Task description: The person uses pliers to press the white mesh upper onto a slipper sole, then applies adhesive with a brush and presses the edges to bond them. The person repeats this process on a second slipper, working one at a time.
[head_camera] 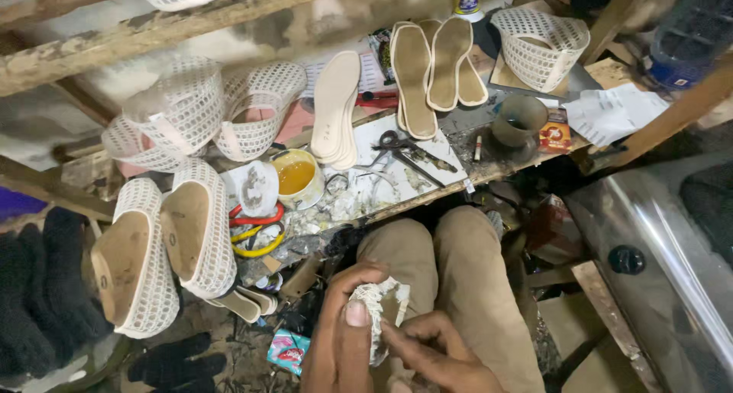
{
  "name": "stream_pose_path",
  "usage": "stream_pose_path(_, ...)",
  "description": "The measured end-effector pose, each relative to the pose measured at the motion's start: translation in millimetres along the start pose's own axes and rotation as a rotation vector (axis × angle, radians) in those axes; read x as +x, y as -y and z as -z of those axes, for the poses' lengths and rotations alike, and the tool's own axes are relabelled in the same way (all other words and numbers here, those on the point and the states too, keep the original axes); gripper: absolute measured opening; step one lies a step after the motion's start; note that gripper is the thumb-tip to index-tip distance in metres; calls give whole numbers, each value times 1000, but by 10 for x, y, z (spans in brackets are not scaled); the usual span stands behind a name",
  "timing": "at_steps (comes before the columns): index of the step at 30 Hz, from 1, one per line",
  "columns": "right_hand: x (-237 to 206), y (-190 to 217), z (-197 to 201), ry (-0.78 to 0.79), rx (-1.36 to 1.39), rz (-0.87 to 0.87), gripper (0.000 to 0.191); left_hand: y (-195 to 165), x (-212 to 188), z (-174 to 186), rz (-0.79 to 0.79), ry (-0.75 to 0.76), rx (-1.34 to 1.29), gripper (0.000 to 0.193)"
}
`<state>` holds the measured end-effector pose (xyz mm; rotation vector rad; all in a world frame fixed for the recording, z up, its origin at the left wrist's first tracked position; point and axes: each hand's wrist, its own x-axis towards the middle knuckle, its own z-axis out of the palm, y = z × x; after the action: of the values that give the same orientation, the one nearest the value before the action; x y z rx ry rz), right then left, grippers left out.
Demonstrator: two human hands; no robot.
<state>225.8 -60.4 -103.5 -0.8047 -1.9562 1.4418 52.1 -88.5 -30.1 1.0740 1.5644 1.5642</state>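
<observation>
My left hand [341, 333] grips a crumpled whitish rag [379, 303] low in the view, above my lap in tan trousers [458, 263]. My right hand [435, 353] lies just right of it, fingers pinching the rag's lower edge. Both hands are held in front of the cluttered workbench [427, 191]. On the bench, a tin of yellow glue [298, 178] stands nearest, with scissors [397, 143] beside it on a white board.
White perforated shoe uppers on lasts [164, 248] lie at left, more uppers [191, 111] behind. Insoles [337, 107] and tan soles [427, 65] rest at the back. A dark cup [519, 122], a white basket [542, 46], papers [611, 111] and a metal surface [664, 240] are at right.
</observation>
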Motion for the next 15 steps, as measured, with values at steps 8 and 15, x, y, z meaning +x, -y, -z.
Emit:
stream_pose_path(8, 28, -126, 14, 17, 125, 190, 55, 71, -2, 130, -56, -18, -63, 38)
stream_pose_path(15, -57, -53, 1, 113, 255, 236, 46, 30, 39, 154, -133, 96, 19, 31)
